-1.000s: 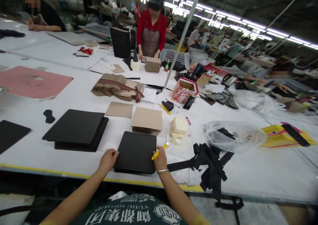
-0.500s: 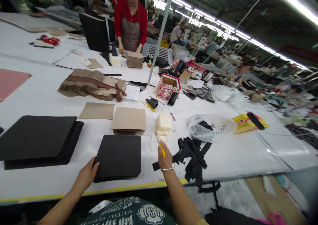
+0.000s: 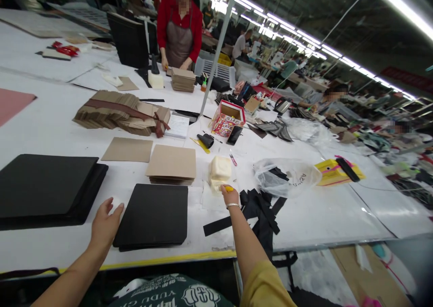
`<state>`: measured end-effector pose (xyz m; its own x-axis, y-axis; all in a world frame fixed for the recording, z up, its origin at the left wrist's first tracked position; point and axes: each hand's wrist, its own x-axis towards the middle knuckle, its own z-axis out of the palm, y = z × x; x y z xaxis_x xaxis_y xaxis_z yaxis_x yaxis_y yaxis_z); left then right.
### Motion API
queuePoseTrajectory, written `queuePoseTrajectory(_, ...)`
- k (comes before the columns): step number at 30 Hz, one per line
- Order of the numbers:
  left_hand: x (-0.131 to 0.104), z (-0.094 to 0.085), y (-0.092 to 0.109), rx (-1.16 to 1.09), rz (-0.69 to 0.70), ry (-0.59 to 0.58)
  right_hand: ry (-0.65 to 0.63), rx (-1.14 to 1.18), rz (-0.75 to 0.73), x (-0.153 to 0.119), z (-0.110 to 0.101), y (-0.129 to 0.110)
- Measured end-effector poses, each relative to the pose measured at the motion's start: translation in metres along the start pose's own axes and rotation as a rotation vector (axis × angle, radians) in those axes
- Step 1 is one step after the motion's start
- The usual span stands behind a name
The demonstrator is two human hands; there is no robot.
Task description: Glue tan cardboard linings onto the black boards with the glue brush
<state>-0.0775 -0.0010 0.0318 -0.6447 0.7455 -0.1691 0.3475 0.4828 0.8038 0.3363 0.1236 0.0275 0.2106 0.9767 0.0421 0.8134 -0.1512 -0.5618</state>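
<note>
My right hand is closed around a yellow-handled brush, whose tip is hidden beside a cream-coloured block-like glue container. Black fabric strips lie heaped just right of that hand. My left hand hovers with fingers apart at the left side of a stack of black sheets, holding nothing. Behind this stack sits a pile of beige boards, with a single beige board lying to its left. A larger stack of black sheets rests farther left.
A bundle of tied brown pieces, a red patterned box, a phone and small red snips lie farther back. A plastic bag is on the right. Across the table, a co-worker handles boards near a metal pole.
My left hand has come off the edge of the black stack and spread its fingers. My right hand has shifted slightly forward and right, turning the brush handle sideways near the glue container.
</note>
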Motion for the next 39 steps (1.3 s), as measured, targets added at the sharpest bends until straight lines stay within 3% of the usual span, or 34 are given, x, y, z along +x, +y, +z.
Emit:
queuePoseTrajectory(5,-0.009,-0.006,0.008,-0.010,0.054,-0.014,-0.128,0.045,-0.089,-0.007,-0.010,-0.004)
queuePoseTrajectory(11,-0.010,-0.003,0.002,-0.001,0.149,-0.045,-0.203,0.112,-0.103,-0.015,-0.027,-0.012)
queuePoseTrajectory(15,-0.006,-0.006,0.006,0.004,0.228,-0.023,-0.157,0.204,0.078,-0.014,-0.034,-0.014)
queuePoseTrajectory(21,0.002,-0.001,0.025,-0.060,0.262,0.074,0.013,0.260,0.331,-0.011,-0.023,-0.027)
queuePoseTrajectory(26,0.006,0.014,0.051,-0.028,0.503,0.078,0.032,0.281,0.301,-0.017,-0.036,-0.053)
queuePoseTrajectory(29,0.007,0.035,0.068,0.134,0.727,0.002,0.037,0.296,0.236,-0.010,-0.052,-0.066)
queuePoseTrajectory(32,0.007,0.065,0.084,0.350,0.956,-0.142,0.040,0.297,0.198,0.005,-0.057,-0.089)
queuePoseTrajectory(34,0.008,0.084,0.094,0.480,1.060,-0.246,0.000,0.337,0.111,0.015,-0.046,-0.117)
queuePoseTrajectory(39,0.021,0.109,0.106,0.696,1.065,-0.409,-0.228,0.470,-0.232,0.025,0.021,-0.217)
